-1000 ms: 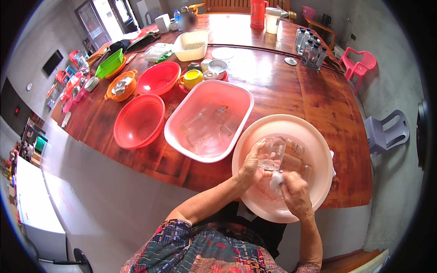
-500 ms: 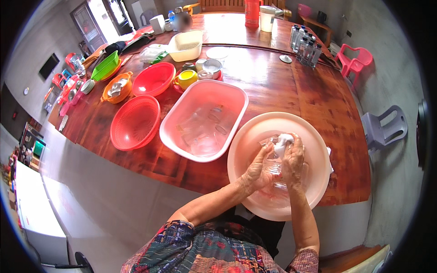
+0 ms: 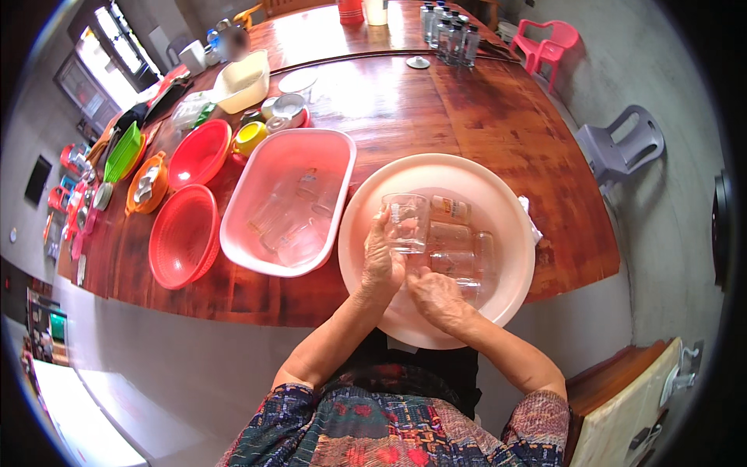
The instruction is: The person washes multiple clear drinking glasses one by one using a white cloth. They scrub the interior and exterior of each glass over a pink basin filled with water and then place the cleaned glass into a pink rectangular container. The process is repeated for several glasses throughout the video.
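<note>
My left hand is wrapped round a clear drinking glass and holds it above the left part of a round pale-pink basin. Just below the glass, my right hand has its fingers curled toward my left palm. Whatever they grip is hidden. In the basin several more clear glasses lie on their sides in water. To the left stands a rectangular pink tub with several clear glasses at its bottom.
Two red bowls, a colander and a basin, stand left of the tub. Behind it are small cups and a cream basin. Dark-capped bottles stand at the far right. A white cloth lies beside the round basin.
My view has swung right. The glass has moved left and is raised in my left hand. My right hand has dropped lower, and the white wad it held no longer shows.
</note>
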Available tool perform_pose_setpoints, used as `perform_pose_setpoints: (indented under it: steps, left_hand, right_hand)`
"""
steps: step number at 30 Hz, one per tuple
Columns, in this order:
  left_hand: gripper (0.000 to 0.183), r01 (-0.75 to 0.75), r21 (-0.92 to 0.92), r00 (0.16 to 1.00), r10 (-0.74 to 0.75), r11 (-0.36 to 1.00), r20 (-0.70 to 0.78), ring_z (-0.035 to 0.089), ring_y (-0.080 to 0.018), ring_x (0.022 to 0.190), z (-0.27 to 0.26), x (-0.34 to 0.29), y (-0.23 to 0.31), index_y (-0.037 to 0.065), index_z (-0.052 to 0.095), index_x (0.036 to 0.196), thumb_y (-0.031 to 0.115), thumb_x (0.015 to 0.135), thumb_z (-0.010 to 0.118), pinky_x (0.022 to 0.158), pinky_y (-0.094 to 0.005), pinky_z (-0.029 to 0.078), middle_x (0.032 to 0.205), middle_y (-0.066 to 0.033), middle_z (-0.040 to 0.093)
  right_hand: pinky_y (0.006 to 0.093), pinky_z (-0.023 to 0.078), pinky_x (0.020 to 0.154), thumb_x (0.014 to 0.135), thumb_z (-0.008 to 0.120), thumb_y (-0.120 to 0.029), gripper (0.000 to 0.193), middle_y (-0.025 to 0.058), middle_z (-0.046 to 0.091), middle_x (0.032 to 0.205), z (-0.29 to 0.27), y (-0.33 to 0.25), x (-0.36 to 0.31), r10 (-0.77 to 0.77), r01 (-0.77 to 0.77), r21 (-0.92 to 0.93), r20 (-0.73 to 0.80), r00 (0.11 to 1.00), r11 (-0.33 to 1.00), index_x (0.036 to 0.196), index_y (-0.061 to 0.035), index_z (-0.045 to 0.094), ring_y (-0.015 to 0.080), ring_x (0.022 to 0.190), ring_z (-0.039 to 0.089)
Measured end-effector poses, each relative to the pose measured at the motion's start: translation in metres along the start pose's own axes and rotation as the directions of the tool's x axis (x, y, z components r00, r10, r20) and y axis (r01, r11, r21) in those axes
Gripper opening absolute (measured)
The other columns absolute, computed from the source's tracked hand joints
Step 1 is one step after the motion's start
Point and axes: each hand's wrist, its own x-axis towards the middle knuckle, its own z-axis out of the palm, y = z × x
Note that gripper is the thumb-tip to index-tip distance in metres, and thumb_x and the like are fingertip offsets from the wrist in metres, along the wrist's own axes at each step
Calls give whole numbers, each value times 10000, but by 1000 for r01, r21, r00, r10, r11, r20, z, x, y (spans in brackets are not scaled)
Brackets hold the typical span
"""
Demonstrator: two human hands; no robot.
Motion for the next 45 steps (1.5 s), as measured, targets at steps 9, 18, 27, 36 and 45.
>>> perform_pose_setpoints:
  steps: [9,18,27,36,45]
  left_hand:
    - [494,191,49,981,-189,980,-46,590,-237,850,2,-5,8,125,478,1091,432,769,692,727,-417,507,1018,-96,560]
    - [501,384,-252,881,-271,888,387,514,-282,1123,12,-12,-9,80,490,1228,455,897,513,891,-474,476,1194,-96,543]
    - [561,289,91,946,-299,953,126,578,-181,878,13,-23,-2,193,450,1276,471,822,627,654,-333,531,1072,-95,538]
    - [558,107,670,911,-343,735,230,559,-152,1005,-3,-10,21,42,513,1113,111,652,820,902,-295,442,1045,-73,593]
    - [619,-20,738,941,-236,674,241,584,-149,962,4,-23,31,25,530,1147,145,625,840,872,-305,469,1002,-62,621]
  right_hand:
    - [442,496,729,802,476,-57,222,211,593,897,-21,20,-18,-292,257,257,107,950,932,994,13,563,362,840,607]
    - [383,475,808,731,629,-17,238,147,553,1017,-46,-10,11,-194,412,74,-797,572,908,969,-14,637,299,945,555]
    - [305,458,633,807,592,-38,162,87,579,767,-59,29,48,509,156,841,-450,734,518,962,-29,637,167,727,564]
    - [236,470,666,751,671,23,117,45,581,801,-65,51,22,-106,357,750,-362,926,556,849,-41,673,115,758,571]
    - [258,422,538,771,672,-62,100,14,535,673,-62,56,8,-47,87,671,-77,996,737,864,-47,703,87,617,517]
